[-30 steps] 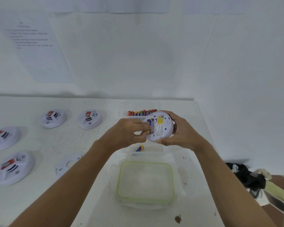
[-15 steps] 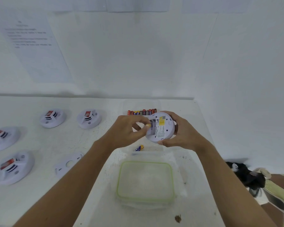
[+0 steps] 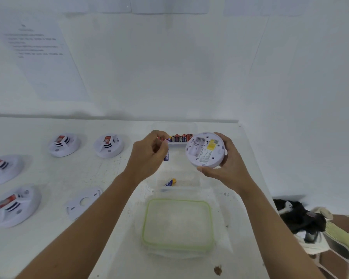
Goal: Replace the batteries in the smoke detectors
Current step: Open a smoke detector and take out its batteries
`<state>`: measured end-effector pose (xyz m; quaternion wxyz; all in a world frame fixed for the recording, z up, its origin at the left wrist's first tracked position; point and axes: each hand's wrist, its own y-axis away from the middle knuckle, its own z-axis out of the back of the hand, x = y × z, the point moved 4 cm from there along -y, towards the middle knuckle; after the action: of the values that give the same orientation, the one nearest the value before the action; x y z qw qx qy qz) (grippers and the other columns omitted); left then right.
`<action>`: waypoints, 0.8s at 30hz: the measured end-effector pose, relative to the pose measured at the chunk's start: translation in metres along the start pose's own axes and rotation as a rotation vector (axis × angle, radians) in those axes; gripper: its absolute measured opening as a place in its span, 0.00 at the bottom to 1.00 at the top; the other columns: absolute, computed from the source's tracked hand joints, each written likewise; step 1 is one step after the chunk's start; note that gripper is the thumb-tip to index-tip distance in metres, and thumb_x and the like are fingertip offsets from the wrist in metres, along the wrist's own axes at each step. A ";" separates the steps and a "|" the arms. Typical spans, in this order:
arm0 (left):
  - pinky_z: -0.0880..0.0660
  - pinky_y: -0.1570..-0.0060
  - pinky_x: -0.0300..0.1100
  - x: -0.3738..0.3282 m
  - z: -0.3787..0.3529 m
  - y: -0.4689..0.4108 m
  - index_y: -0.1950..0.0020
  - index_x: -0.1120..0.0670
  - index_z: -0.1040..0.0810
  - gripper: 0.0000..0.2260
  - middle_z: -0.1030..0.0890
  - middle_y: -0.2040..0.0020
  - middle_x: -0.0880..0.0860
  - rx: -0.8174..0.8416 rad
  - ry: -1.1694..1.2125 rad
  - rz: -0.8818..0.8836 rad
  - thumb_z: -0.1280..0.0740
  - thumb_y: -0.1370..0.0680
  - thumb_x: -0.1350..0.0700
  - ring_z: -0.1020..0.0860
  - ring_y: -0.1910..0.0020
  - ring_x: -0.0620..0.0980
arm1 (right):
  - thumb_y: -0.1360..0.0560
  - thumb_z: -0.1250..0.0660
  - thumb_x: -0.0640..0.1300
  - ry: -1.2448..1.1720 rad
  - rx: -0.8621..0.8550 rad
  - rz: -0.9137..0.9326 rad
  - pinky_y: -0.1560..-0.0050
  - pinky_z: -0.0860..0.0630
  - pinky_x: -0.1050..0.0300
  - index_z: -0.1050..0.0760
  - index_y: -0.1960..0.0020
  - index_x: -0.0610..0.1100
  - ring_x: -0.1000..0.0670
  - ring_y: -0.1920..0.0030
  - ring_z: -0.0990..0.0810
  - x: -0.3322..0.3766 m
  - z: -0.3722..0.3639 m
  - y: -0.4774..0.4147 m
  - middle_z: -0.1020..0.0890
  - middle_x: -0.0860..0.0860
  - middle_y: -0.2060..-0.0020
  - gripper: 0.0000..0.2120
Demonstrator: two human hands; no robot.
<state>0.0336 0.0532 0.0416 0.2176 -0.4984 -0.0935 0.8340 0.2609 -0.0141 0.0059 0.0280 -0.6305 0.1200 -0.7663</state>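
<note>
Your right hand (image 3: 228,168) cradles the smoke detector (image 3: 205,151) above the back right corner of the desk (image 3: 101,172), fingers (image 3: 225,143) curled round its rim, back tilted toward you so the empty bay shows. In your left hand (image 3: 147,156), the fingers pinch a battery (image 3: 166,157) over the clear tub (image 3: 187,185), likely to discard it.

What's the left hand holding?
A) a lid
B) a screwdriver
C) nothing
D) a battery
D: the left hand pinches a blue battery, apart from the detector held in the right hand.
</note>
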 end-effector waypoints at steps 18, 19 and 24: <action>0.40 0.40 0.48 0.007 -0.043 0.004 0.60 0.53 0.33 0.11 0.31 0.67 0.47 0.634 -1.207 0.024 0.38 0.19 0.51 0.29 0.67 0.48 | 0.37 0.19 0.31 0.011 -0.049 -0.014 0.38 0.21 0.58 0.35 0.26 0.48 0.58 0.33 0.25 -0.003 0.002 0.001 0.24 0.54 0.33 0.45; 0.41 0.40 0.48 0.007 -0.043 0.005 0.62 0.53 0.35 0.13 0.32 0.68 0.47 0.632 -1.215 0.016 0.38 0.20 0.54 0.32 0.70 0.47 | 0.36 0.19 0.30 0.017 -0.049 -0.015 0.37 0.22 0.57 0.35 0.26 0.48 0.58 0.32 0.25 -0.004 0.002 0.001 0.24 0.54 0.33 0.45; 0.42 0.39 0.49 0.004 -0.047 0.007 0.65 0.52 0.38 0.12 0.33 0.69 0.48 0.652 -1.220 -0.013 0.39 0.25 0.62 0.35 0.73 0.47 | 0.36 0.18 0.30 0.034 -0.024 -0.026 0.34 0.22 0.45 0.37 0.24 0.47 0.55 0.31 0.25 -0.004 -0.002 -0.004 0.25 0.52 0.31 0.47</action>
<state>0.0713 0.0454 0.0131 0.2700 0.1516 0.0534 0.9494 0.2598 -0.0094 0.0026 0.0083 -0.6192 0.1213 -0.7758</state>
